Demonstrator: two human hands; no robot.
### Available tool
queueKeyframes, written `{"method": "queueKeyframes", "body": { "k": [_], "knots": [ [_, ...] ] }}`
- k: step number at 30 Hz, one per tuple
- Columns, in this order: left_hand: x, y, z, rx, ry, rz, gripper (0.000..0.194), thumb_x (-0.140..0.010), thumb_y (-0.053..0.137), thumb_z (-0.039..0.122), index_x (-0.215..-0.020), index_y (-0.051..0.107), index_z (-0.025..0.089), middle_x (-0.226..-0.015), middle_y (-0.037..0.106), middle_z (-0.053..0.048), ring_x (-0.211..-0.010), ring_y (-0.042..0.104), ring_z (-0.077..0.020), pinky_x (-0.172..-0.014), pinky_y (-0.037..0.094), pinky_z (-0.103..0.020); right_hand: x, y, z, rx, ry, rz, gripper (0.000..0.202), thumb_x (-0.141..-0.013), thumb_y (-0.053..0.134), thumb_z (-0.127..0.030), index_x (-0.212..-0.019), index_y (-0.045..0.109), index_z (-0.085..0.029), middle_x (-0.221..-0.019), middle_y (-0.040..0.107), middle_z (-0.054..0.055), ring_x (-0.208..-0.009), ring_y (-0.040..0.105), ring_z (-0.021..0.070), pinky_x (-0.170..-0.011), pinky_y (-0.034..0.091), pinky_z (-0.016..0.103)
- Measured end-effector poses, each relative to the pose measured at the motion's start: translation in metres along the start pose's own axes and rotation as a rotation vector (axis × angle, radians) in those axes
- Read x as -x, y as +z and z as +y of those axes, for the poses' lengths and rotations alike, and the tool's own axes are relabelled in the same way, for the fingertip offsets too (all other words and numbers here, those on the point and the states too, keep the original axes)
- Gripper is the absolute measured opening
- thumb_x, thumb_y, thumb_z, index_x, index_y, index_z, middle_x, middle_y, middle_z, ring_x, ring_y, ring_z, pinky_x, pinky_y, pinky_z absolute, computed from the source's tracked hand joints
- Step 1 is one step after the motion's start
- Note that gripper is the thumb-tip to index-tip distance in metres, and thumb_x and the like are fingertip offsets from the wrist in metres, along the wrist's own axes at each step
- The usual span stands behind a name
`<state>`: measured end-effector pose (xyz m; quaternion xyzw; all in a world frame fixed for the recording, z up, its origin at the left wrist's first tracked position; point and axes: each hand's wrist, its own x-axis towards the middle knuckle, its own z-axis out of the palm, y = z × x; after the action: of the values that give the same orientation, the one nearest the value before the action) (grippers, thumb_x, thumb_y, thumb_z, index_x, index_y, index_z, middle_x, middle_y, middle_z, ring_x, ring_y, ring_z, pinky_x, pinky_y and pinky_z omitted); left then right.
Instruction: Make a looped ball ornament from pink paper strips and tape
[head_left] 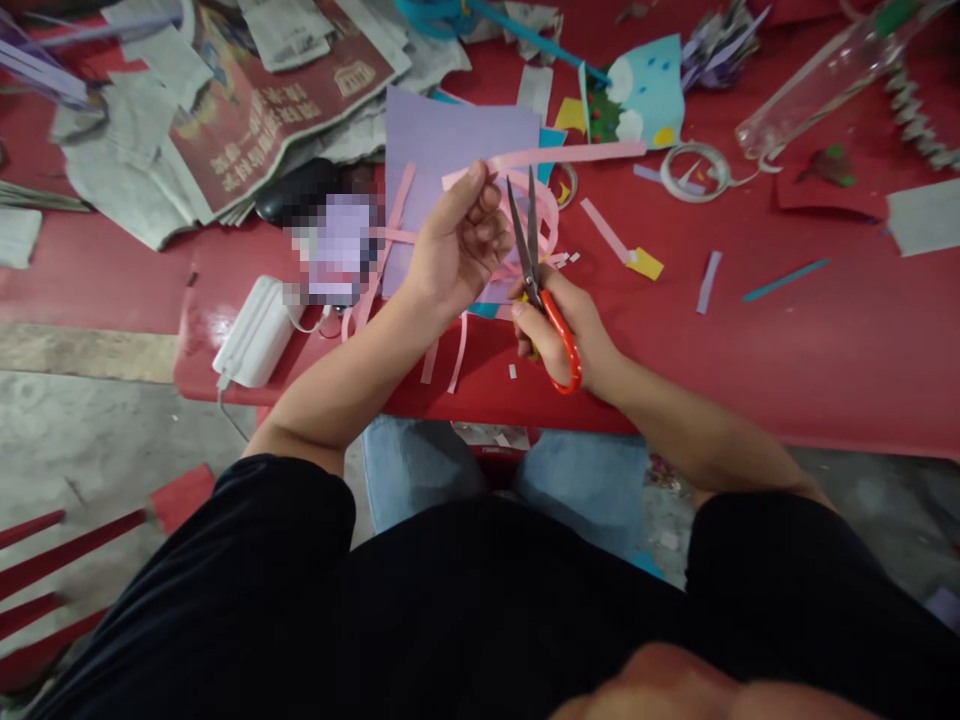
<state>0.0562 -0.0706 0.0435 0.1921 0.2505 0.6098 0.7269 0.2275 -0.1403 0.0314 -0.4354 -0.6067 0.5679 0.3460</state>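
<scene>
My left hand (466, 235) pinches a pink paper strip (577, 155) between thumb and fingertips, and the strip stretches out to the right. In my right hand (566, 330) is a pair of scissors (534, 255) with red handles. The blades point away from me, slightly parted, with their tips just below the strip. Under my hands lie a purple paper sheet (465, 130) and, beneath it, a blue sheet (553, 140). More pink strips (405, 195) lie on and around the sheets, some curled. Small white scraps (571, 258) are near the scissors.
Newspapers (292, 110) spread at the back left, near a black object (296, 190) and a white power bank (259, 330) with a cable. To the right are a roll of tape (695, 172), a clear bottle (817, 85) and a blue picture card (637, 90). The red table (750, 370) ends before my lap.
</scene>
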Motion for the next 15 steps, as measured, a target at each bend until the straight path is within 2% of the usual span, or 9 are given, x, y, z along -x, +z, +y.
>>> {"method": "queueKeyframes", "body": {
  "k": [5, 9, 12, 15],
  "knots": [
    [0.008, 0.004, -0.019, -0.26, 0.075, 0.166, 0.027, -0.101, 0.072, 0.048, -0.093, 0.067, 0.023, -0.082, 0.065, 0.002, -0.068, 0.065, -0.0073, -0.063, 0.05, -0.021, -0.004, -0.001, 0.004, -0.033, 0.015, 0.039, 0.038, -0.102, 0.066, -0.064, -0.118, 0.062, -0.03, -0.08, 0.059, -0.001, -0.06, 0.056, 0.013, -0.054, 0.054, 0.031],
    [0.014, 0.007, -0.03, -0.265, 0.07, 0.149, 0.032, -0.097, 0.077, 0.047, -0.083, 0.066, 0.021, -0.078, 0.063, 0.002, -0.06, 0.059, -0.0062, -0.054, 0.046, -0.022, -0.006, -0.001, 0.003, -0.017, 0.025, 0.048, 0.044, -0.101, 0.064, -0.07, -0.114, 0.06, -0.028, -0.082, 0.062, -0.001, -0.058, 0.058, 0.0125, -0.054, 0.055, 0.032],
    [0.016, 0.008, -0.035, -0.257, 0.075, 0.166, 0.032, -0.098, 0.078, 0.044, -0.081, 0.066, 0.02, -0.078, 0.062, 0.003, -0.06, 0.058, -0.0047, -0.058, 0.047, -0.021, -0.007, 0.0, 0.003, 0.008, 0.007, 0.072, 0.046, -0.102, 0.061, -0.072, -0.113, 0.059, -0.027, -0.082, 0.063, -0.001, -0.059, 0.061, 0.0142, -0.054, 0.057, 0.035],
    [0.016, 0.006, -0.036, -0.23, 0.07, 0.147, 0.027, -0.098, 0.078, 0.039, -0.083, 0.066, 0.02, -0.083, 0.066, 0.003, -0.063, 0.059, -0.0043, -0.061, 0.048, -0.021, -0.007, 0.0, 0.002, -0.001, -0.002, 0.087, 0.046, -0.102, 0.061, -0.072, -0.11, 0.058, -0.026, -0.079, 0.062, -0.001, -0.057, 0.059, 0.014, -0.054, 0.053, 0.035]
  ]
}}
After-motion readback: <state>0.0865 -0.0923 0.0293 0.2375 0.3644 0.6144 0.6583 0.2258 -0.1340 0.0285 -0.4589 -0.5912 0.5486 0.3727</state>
